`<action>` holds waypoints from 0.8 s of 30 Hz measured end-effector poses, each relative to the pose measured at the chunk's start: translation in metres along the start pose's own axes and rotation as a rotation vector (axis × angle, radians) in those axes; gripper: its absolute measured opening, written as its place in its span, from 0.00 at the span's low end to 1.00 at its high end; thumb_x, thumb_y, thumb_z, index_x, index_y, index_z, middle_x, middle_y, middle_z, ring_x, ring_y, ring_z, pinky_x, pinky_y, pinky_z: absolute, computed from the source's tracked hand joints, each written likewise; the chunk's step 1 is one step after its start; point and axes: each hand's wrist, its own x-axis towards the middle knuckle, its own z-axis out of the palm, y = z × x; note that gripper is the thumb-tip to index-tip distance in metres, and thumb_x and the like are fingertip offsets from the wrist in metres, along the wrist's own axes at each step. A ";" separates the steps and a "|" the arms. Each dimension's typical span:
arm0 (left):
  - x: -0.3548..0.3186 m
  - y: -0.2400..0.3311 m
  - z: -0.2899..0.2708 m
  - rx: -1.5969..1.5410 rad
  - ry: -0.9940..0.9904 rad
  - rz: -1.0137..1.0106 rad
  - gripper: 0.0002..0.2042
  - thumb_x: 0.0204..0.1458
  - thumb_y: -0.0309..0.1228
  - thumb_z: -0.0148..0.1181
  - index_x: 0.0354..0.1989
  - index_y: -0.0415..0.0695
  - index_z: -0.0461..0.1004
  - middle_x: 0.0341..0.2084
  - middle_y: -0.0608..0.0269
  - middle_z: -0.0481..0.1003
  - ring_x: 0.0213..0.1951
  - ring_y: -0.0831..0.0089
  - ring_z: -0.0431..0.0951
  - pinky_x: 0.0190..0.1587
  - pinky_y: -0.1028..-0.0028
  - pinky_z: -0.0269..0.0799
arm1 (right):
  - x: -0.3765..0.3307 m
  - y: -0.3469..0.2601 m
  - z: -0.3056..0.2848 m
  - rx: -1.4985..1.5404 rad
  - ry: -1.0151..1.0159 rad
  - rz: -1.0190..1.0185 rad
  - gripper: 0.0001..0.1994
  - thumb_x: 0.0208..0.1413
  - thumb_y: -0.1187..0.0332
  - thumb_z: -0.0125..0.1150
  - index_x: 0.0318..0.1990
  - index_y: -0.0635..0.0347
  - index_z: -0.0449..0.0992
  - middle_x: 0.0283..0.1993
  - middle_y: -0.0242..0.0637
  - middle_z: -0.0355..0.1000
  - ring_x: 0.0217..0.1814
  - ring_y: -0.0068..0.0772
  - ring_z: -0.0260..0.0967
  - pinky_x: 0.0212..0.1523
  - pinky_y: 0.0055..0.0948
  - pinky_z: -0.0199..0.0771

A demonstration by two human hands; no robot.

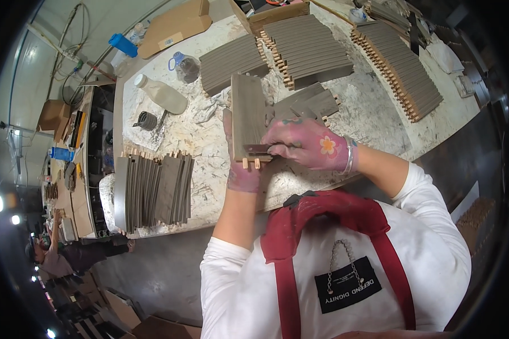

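Observation:
My left hand (pixel 244 178), in a pinkish-purple glove, is closed around a grey wooden board (pixel 246 110) from beneath and holds it up above the table. Two pale dowel pegs (pixel 251 164) stick out of the board's near end. My right hand (pixel 311 144) wears a pink glove with flower prints, its fingers pinched together at the board's near right corner. Between them is a narrow dark reddish-brown strip (pixel 257 148) lying across the board's face; its kind is not clear. Right behind the board, a few loose grey pieces (pixel 311 103) with pegs lie on the table.
Stacked grey slats with pegs (pixel 155 189) stand at the near left; more rows (pixel 308 48) (pixel 401 68) lie at the back and right. A milky bottle (pixel 163 96), blue-lidded jug (pixel 185 68) and dark cup (pixel 146 120) stand left on the stained white table (pixel 220 186). Another person (pixel 68 257) is far left.

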 end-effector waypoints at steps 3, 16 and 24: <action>0.002 0.001 -0.011 0.004 -0.107 0.017 0.38 0.58 0.61 0.47 0.64 0.39 0.61 0.52 0.42 0.70 0.46 0.50 0.75 0.48 0.55 0.76 | -0.002 0.003 0.005 0.069 -0.016 -0.006 0.12 0.60 0.65 0.55 0.48 0.58 0.74 0.35 0.41 0.75 0.36 0.42 0.74 0.40 0.37 0.71; 0.000 -0.002 0.006 -0.027 -0.258 0.022 0.37 0.58 0.55 0.51 0.67 0.39 0.54 0.55 0.43 0.65 0.47 0.56 0.70 0.48 0.60 0.73 | -0.012 0.001 0.023 0.382 0.029 0.033 0.22 0.62 0.59 0.57 0.57 0.64 0.70 0.55 0.46 0.73 0.58 0.39 0.71 0.59 0.33 0.67; 0.003 -0.003 0.005 0.023 -0.203 0.042 0.38 0.55 0.55 0.55 0.65 0.40 0.55 0.49 0.48 0.66 0.42 0.62 0.69 0.45 0.61 0.74 | -0.014 -0.003 0.020 0.185 0.005 0.055 0.19 0.61 0.62 0.53 0.56 0.61 0.71 0.56 0.45 0.72 0.57 0.49 0.70 0.57 0.37 0.69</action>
